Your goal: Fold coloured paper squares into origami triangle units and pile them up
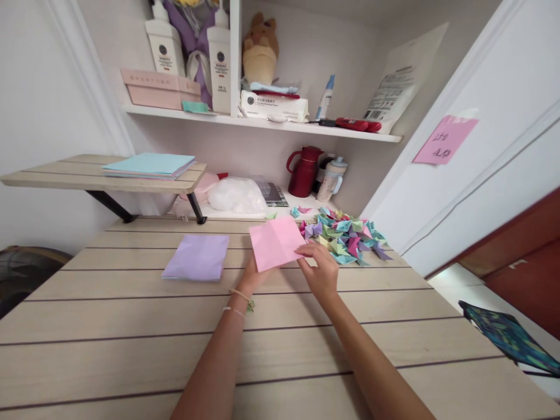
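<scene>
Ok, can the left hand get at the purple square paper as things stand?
Probably yes: the purple square paper lies left of the left hand, with nothing visible between them, though that hand seems busy supporting the creased pink sheet.

Beyond your fingers (303, 250), you see a red jug (306, 172), with a speckled bottle (331, 179) farther to their right; beyond and left of them lies a white plastic bag (238, 195). Higher up sits a plush toy (261, 49), a pink box (160, 90) farther left; far right, a pink note (445, 139).

Pink note (446, 140): prob. "250"; rest illeg.
</scene>
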Demonstrator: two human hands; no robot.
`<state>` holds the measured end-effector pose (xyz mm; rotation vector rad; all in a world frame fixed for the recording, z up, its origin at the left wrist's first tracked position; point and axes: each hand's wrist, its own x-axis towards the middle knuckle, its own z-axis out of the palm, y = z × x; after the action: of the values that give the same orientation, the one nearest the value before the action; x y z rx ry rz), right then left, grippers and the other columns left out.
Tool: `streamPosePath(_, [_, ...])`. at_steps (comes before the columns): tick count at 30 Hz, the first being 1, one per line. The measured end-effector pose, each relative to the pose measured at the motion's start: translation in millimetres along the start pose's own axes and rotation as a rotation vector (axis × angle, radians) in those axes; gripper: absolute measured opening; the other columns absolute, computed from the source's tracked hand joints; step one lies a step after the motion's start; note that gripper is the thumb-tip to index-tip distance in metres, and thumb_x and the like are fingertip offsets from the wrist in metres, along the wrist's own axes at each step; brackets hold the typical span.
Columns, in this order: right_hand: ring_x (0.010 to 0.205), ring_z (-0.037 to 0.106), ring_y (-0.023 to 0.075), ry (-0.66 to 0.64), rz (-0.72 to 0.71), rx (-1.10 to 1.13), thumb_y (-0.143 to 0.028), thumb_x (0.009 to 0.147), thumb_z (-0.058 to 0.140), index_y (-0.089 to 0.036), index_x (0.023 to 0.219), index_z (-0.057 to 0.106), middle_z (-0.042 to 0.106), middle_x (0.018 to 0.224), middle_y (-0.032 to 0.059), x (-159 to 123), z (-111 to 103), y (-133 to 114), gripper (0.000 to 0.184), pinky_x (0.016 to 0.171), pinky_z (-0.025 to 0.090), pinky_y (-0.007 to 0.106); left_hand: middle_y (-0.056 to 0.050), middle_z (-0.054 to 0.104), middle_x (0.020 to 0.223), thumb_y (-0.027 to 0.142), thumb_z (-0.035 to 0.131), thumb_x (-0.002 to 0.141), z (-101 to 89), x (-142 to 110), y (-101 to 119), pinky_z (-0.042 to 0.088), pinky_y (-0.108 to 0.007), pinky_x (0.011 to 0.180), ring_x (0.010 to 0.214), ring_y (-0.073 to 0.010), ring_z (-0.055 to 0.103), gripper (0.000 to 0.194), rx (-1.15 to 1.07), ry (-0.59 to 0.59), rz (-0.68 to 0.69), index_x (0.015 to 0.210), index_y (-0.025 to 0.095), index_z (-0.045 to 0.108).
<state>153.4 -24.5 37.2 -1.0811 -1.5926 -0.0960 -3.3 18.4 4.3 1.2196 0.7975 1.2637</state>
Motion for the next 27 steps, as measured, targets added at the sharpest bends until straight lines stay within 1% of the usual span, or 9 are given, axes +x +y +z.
streamPosePath(3, [0.081, 0.059, 0.0207, 0.024, 0.011, -0.027, -0.012, 0.072, 0.051, -0.022, 0.074, 0.064, 0.064, 0.078, 0.0046, -16.7, -5.7, 22.7, 0.017, 0.078, 0.046, 0.038, -0.012, 0.055, 0.121, 0.012, 0.074, 0.054, 0.4, -0.7, 4.7, 0.044, -0.035, 0.089, 0.107, -0.0221, 0.054, 0.098, -0.057, -0.028, 0.065, 0.135, 0.024, 0.021])
streamPosePath(5, [0.081, 0.059, 0.0208, 0.002, 0.049, -0.025, -0.012, 0.071, 0.051, -0.022, 0.073, 0.065, 0.063, 0.077, 0.0043, -23.5, -4.6, 31.2, 0.017, 0.076, 0.047, 0.038, -0.013, 0.06, 0.112, 0.011, 0.074, 0.054, 0.0, -0.2, 6.4, 0.048, -0.036, 0.083, 0.097, -0.0219, 0.06, 0.108, -0.086, -0.069, 0.023, 0.138, 0.025, 0.008])
streamPosePath(8, [0.082, 0.058, 0.0207, -0.031, 0.102, 0.0, -0.012, 0.069, 0.052, -0.021, 0.072, 0.065, 0.062, 0.076, 0.0041, -25.7, -2.1, 35.6, 0.016, 0.076, 0.046, 0.037, -0.012, 0.064, 0.105, 0.01, 0.075, 0.05, -2.8, 1.1, 6.1, 0.049, -0.033, 0.082, 0.093, -0.0219, 0.061, 0.092, -0.034, -0.073, -0.002, 0.131, 0.021, 0.034])
streamPosePath(11, [0.086, 0.056, 0.021, -0.042, 0.157, 0.036, -0.014, 0.069, 0.055, -0.021, 0.078, 0.065, 0.061, 0.083, 0.0051, -23.4, 0.1, 34.9, 0.015, 0.08, 0.045, 0.038, -0.01, 0.068, 0.096, 0.014, 0.076, 0.049, -7.2, 2.4, 5.0, 0.049, -0.033, 0.079, 0.089, -0.023, 0.062, 0.053, 0.098, -0.045, -0.021, 0.1, 0.015, 0.063])
streamPosePath(15, [0.094, 0.052, 0.0224, -0.04, 0.352, 0.125, -0.027, 0.062, 0.067, -0.02, 0.11, 0.056, 0.054, 0.101, 0.0089, -20.8, 3.3, 34.3, 0.05, 0.072, 0.048, 0.034, -0.006, 0.069, 0.088, 0.021, 0.075, 0.051, -11.9, 3.6, 8.6, 0.047, -0.034, 0.08, 0.084, -0.0213, 0.063, 0.03, 0.218, 0.083, 0.026, 0.08, 0.016, 0.069])
streamPosePath(18, [0.068, 0.054, 0.0148, -0.21, 0.505, 0.364, -0.034, 0.061, 0.069, -0.02, 0.126, 0.042, 0.057, 0.085, 0.0037, -19.3, 4.0, 36.0, 0.072, 0.057, 0.048, 0.026, -0.006, 0.07, 0.081, 0.029, 0.073, 0.056, -12.3, 3.5, 13.2, 0.047, -0.034, 0.08, 0.08, -0.0201, 0.063, 0.023, 0.212, 0.109, 0.029, 0.075, 0.015, 0.068])
streamPosePath(20, [0.058, 0.052, 0.0121, -0.308, 0.554, 0.507, -0.036, 0.065, 0.067, -0.019, 0.12, 0.047, 0.059, 0.077, 0.001, -18.0, 3.6, 37.3, 0.061, 0.055, 0.046, 0.025, -0.006, 0.07, 0.075, 0.034, 0.07, 0.061, -11.2, 3.1, 14.8, 0.047, -0.034, 0.078, 0.074, -0.0193, 0.063, 0.024, 0.194, 0.078, 0.011, 0.074, 0.014, 0.068])
streamPosePath(23, [0.064, 0.056, 0.0153, -0.323, 0.576, 0.573, -0.039, 0.069, 0.063, -0.017, 0.089, 0.063, 0.063, 0.075, 0.0029, -16.4, 2.4, 38.3, 0.03, 0.061, 0.047, 0.028, -0.006, 0.069, 0.071, 0.036, 0.069, 0.062, -8.5, 2.5, 14.2, 0.047, -0.032, 0.076, 0.071, -0.0179, 0.063, 0.026, 0.209, 0.032, -0.013, 0.076, 0.013, 0.067])
streamPosePath(27, [0.063, 0.057, 0.0175, -0.228, 0.614, 0.55, -0.042, 0.07, 0.062, -0.015, 0.068, 0.064, 0.063, 0.065, 0.0029, -15.7, 1.2, 37.9, 0.027, 0.063, 0.047, 0.031, -0.005, 0.069, 0.083, 0.031, 0.074, 0.056, -5.5, 2.4, 11.4, 0.048, -0.03, 0.076, 0.075, -0.0168, 0.063, 0.036, 0.134, 0.01, -0.041, 0.086, 0.014, 0.065])
